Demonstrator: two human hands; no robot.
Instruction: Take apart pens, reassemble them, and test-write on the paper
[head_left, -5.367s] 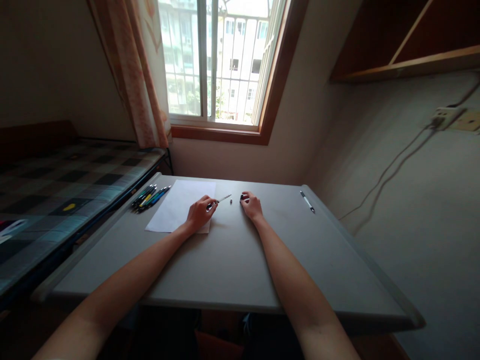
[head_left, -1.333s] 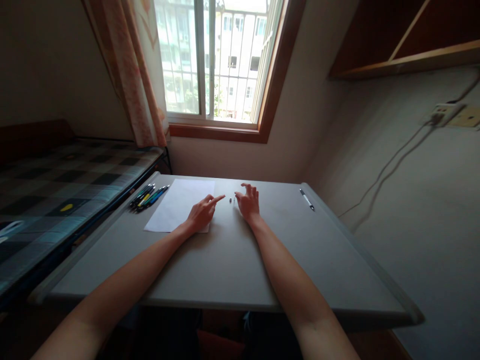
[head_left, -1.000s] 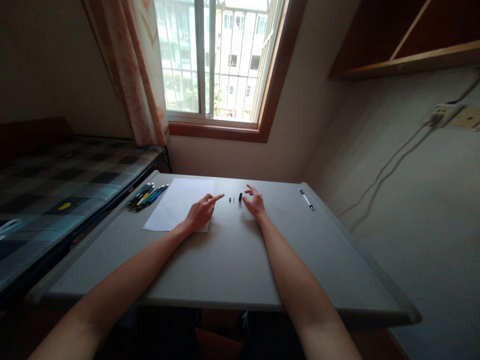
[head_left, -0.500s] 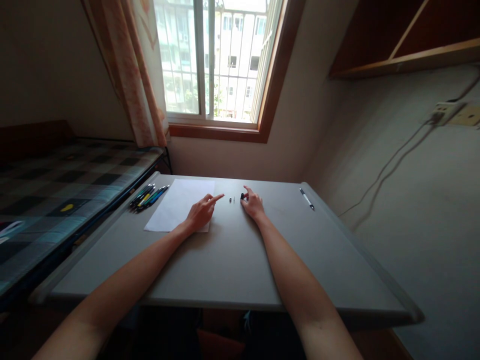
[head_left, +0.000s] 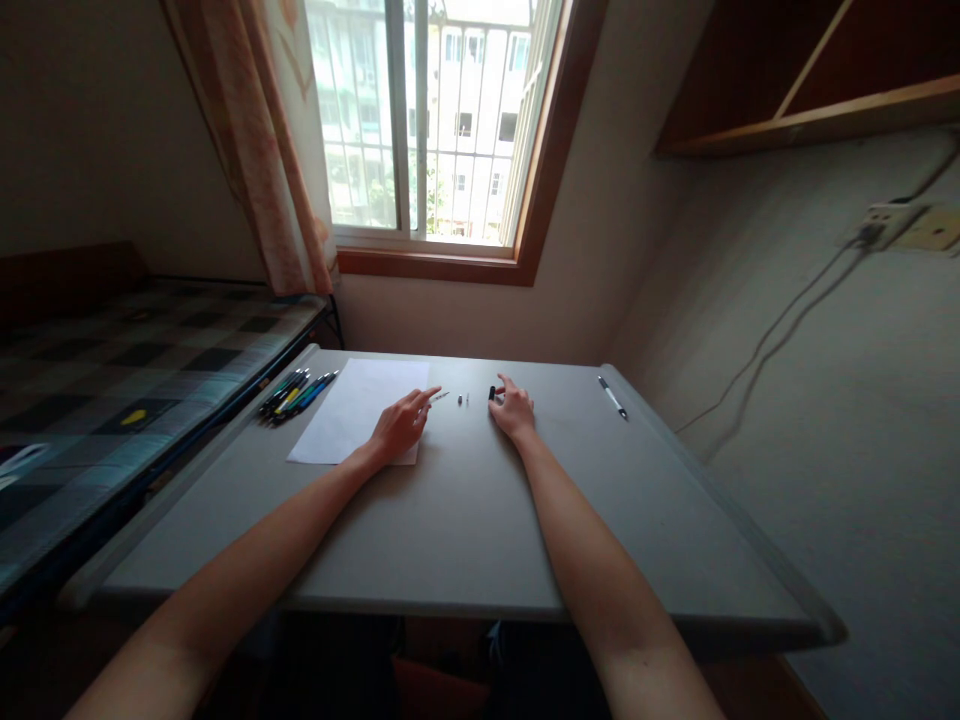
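Observation:
My left hand (head_left: 401,424) rests at the right edge of a white paper sheet (head_left: 345,405), its fingers closed on a thin pen refill (head_left: 442,396). The refill's pointed end sticks out to the right; the rest is hidden in the hand. Two tiny pen parts lie on the table between my hands: a short dark piece (head_left: 460,399) and a thin, pale piece (head_left: 468,398), too small to make out well. To their right, my right hand (head_left: 515,408) pinches a short black pen part (head_left: 492,393) between thumb and fingers, just at the tabletop.
A pile of pens (head_left: 289,397) lies at the table's far left. One white and black pen (head_left: 613,397) lies near the right edge of the grey table (head_left: 465,540). A bed (head_left: 150,380) stands to the left, a window (head_left: 435,130) behind, and a wall with a cable (head_left: 780,330) to the right.
My right hand has shifted slightly right with the black pen part, away from the tiny pieces. My left index finger has drawn back a little, and the refill's tip now shows.

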